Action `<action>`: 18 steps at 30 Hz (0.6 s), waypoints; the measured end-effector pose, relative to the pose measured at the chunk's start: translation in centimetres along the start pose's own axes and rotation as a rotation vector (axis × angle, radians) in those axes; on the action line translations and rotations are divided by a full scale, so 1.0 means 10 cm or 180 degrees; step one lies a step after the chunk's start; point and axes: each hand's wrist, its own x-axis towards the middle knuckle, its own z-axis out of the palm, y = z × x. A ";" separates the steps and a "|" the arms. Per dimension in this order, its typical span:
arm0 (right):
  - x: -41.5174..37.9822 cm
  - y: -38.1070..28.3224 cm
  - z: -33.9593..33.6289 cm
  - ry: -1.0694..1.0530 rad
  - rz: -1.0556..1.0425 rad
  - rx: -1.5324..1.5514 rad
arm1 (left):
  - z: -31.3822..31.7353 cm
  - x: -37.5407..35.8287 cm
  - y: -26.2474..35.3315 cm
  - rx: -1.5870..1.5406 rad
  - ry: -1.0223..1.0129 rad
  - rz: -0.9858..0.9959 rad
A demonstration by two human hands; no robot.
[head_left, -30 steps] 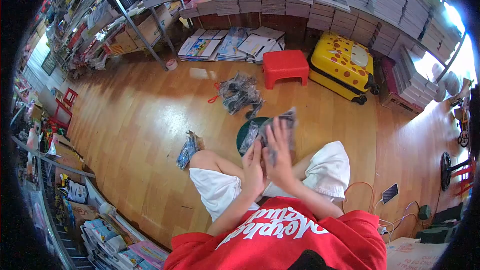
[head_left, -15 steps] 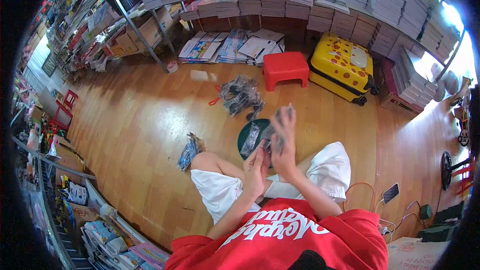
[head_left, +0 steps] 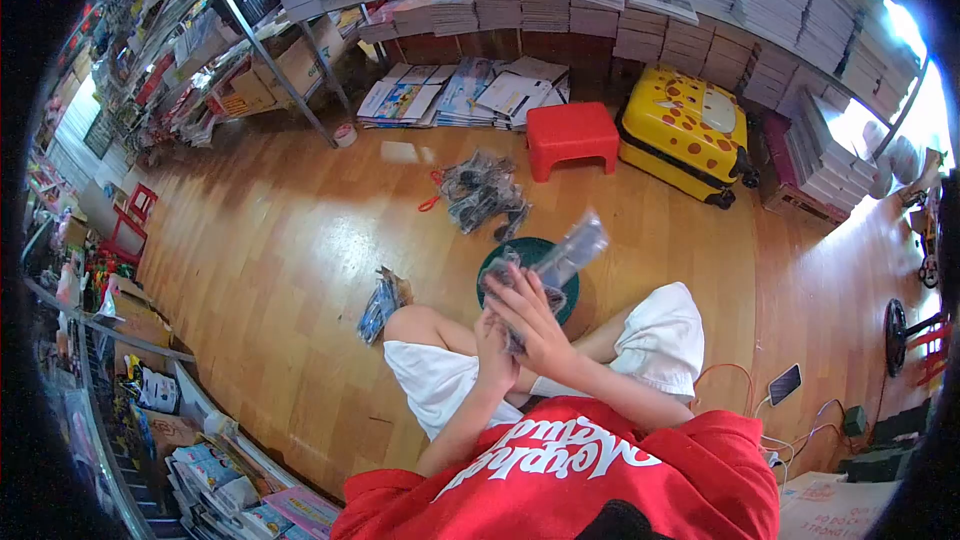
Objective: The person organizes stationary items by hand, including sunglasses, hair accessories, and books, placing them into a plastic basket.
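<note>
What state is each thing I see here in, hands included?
Left hand: grip partly hidden
Right hand: fingers bent over the plastic packet
Plastic packet: held, one end sticking out
Green round object: partly covered by the hands
Dark packets: heaped loosely
Blue bundle: lying down
Red stool: upright
Yellow suitcase: shut
Phone: lying flat, screen unclear

Forearms (head_left: 632, 395) converging before the seated torso (head_left: 560, 465); right hand (head_left: 530, 317) overlapping left hand (head_left: 494, 346), right fingers (head_left: 508, 292) slanting leftward.

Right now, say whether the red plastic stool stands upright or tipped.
Upright: the red plastic stool has its seat facing up, legs down.
</note>
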 end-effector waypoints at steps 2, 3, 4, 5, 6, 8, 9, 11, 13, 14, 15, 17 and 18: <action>-0.04 0.19 -0.03 0.0143 -0.0170 -0.0185 | 0.03 -0.02 0.04 -0.0070 -0.0083 -0.0027; -0.02 0.29 -0.10 0.0584 -0.0150 -0.0292 | 0.10 -0.05 0.12 -0.0038 -0.0389 0.0055; 0.04 0.40 -0.16 0.0950 0.0096 -0.0314 | 0.20 -0.07 0.21 -0.0009 -0.0706 0.0147; 0.10 0.46 -0.20 0.1320 0.0338 -0.0343 | 0.25 -0.07 0.26 0.0020 -0.1034 0.0241; 0.12 0.44 -0.20 0.1423 0.0512 -0.0285 | 0.25 -0.07 0.26 0.0046 -0.1087 0.0267; 0.16 0.33 -0.20 0.1612 0.0871 -0.0187 | 0.22 -0.04 0.19 -0.0066 -0.1041 0.0182; 0.09 0.24 -0.14 0.0959 0.0581 -0.0195 | 0.19 -0.01 0.15 -0.0118 -0.1023 0.0141; -0.14 0.00 0.00 -0.0335 0.0021 -0.0193 | 0.01 -0.01 0.09 -0.0231 -0.1014 0.0065; -0.22 0.20 -0.04 -0.0459 0.0145 -0.0441 | -0.04 -0.04 0.09 -0.0218 -0.1034 0.0024; -0.21 0.31 -0.10 -0.0529 0.0187 -0.0558 | 0.05 -0.04 0.14 -0.0158 -0.1068 0.0038; -0.17 0.40 -0.15 0.0628 -0.0169 -0.0469 | 0.13 -0.05 0.20 -0.0102 -0.1100 0.0064; 0.03 0.49 -0.29 0.1384 0.0550 -0.0608 | 0.20 -0.08 0.27 -0.0080 -0.0985 0.0094; 0.05 0.43 -0.29 0.1335 0.0461 -0.0542 | 0.18 -0.07 0.24 -0.0072 -0.0955 0.0079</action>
